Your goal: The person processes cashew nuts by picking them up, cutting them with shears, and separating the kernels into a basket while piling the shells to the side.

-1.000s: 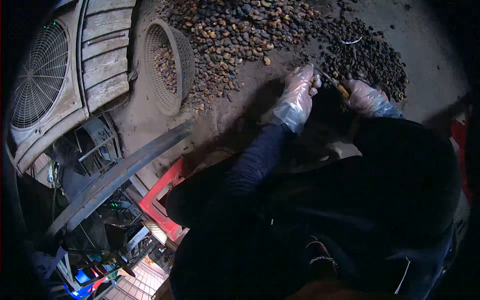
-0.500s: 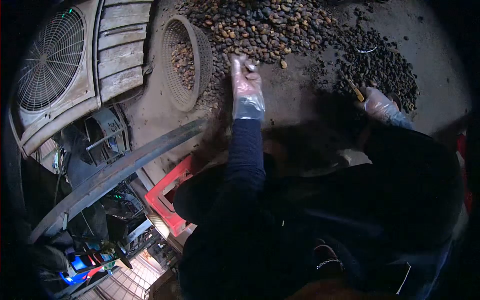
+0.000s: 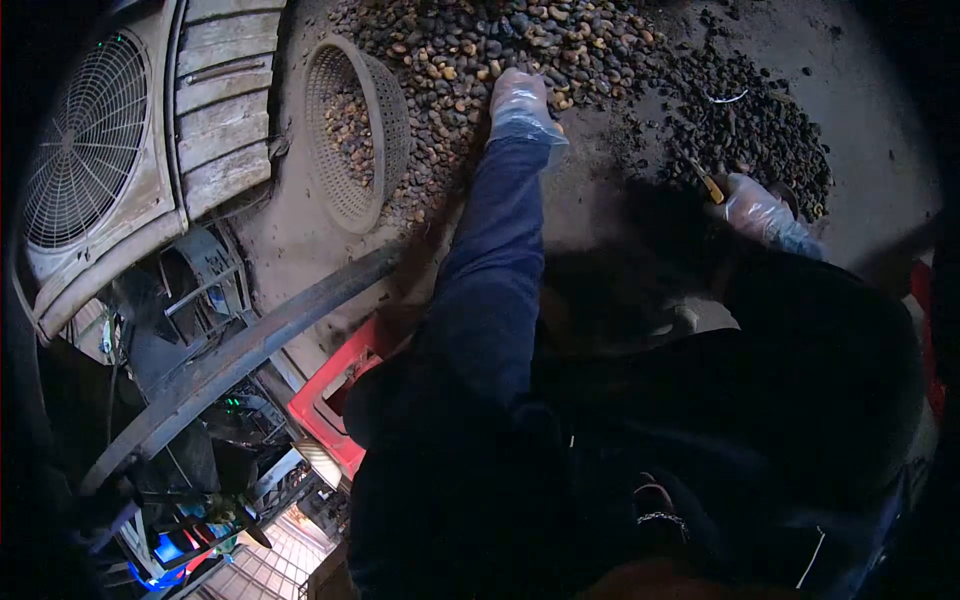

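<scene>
My left hand [image 3: 520,98], in a clear plastic glove, reaches to the near edge of a pile of brown and dark nuts [image 3: 590,45]; its fingers are hidden from view. Further right, my right hand [image 3: 750,205], gloved too, is closed on a small tool with a yellow handle [image 3: 713,189], beside a heap of small dark pieces [image 3: 745,125]. A round plastic basket [image 3: 385,130], tilted on its side with nuts inside, lies left of my left hand.
At the left stands a fan with a round grille [image 3: 85,140] beside slatted panels [image 3: 225,100]. A curved metal bar [image 3: 250,345] crosses the lower left. Near my legs is a red plastic stool [image 3: 325,405]. A thin white strip [image 3: 728,98] lies on the dark heap.
My left hand has moved forward and slightly right onto the nut pile, the arm stretching out. My right hand has stayed nearly in place. The view has shifted slightly.
</scene>
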Tool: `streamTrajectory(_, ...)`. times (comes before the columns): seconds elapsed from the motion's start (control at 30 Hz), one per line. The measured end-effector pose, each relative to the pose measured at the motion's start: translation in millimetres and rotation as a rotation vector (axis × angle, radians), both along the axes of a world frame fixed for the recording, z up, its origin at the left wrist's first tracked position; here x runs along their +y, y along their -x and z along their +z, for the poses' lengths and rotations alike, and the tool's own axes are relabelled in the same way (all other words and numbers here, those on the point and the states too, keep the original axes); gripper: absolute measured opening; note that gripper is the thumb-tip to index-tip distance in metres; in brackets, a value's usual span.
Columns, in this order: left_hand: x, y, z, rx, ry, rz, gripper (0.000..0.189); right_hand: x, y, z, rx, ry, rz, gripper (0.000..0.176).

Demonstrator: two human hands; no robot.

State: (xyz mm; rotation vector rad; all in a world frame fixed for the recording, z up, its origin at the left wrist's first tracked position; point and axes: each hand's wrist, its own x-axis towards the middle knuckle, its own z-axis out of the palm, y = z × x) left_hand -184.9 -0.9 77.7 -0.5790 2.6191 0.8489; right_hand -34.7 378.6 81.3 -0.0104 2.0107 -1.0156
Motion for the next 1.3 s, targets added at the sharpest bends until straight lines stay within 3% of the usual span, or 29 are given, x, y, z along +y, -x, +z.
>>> streamTrajectory(0.13,15,-37,39,-0.071,-0.632,0.088,0.031,-1,2,8,0.094,0.004,0.042,0.050)
streamTrajectory(0.2,38,-67,61,-0.025,-1.073,0.279,0.018,-4,7,14,0.137,0.014,0.090,0.050)
streamTrajectory(0.27,69,-98,95,0.009,-1.257,0.447,0.015,-8,9,17,0.177,0.031,0.111,0.050)
streamTrajectory(0.3,65,-102,75,-0.069,-1.339,0.417,0.029,-10,10,19,0.240,0.029,0.143,0.051)
streamTrajectory(0.33,72,-110,62,-0.115,-1.380,0.514,0.016,-13,13,26,0.239,0.027,0.147,0.051)
streamTrajectory(0.43,94,-127,58,-0.083,-1.503,0.607,0.011,-20,18,40,0.190,-0.053,0.182,0.051)
streamTrajectory(0.57,112,-141,60,-0.110,-1.524,0.738,0.010,-26,19,43,0.188,-0.102,0.185,0.051)
streamTrajectory(0.73,123,-156,75,-0.125,-1.350,0.453,0.009,-24,15,39,0.209,-0.131,0.236,0.054)
streamTrajectory(0.8,123,-155,71,-0.150,-1.316,0.390,0.009,-15,5,19,0.175,0.054,0.110,0.055)
streamTrajectory(0.87,121,-154,64,-0.196,-1.241,0.268,0.008,-9,4,6,0.134,-0.057,0.171,0.055)
streamTrajectory(1.03,122,-163,39,-0.244,-1.192,0.270,0.008,-12,10,7,-0.009,-0.337,0.378,0.051)
streamTrajectory(1.1,122,-166,33,-0.261,-1.186,0.298,0.008,-11,3,19,0.016,-0.266,0.317,0.050)
streamTrajectory(1.27,110,-159,36,-0.222,-1.467,0.428,0.013,-6,3,27,0.033,-0.117,0.205,0.048)
streamTrajectory(1.3,107,-157,32,-0.157,-1.352,0.363,0.018,-7,0,28,0.024,-0.133,0.189,0.048)
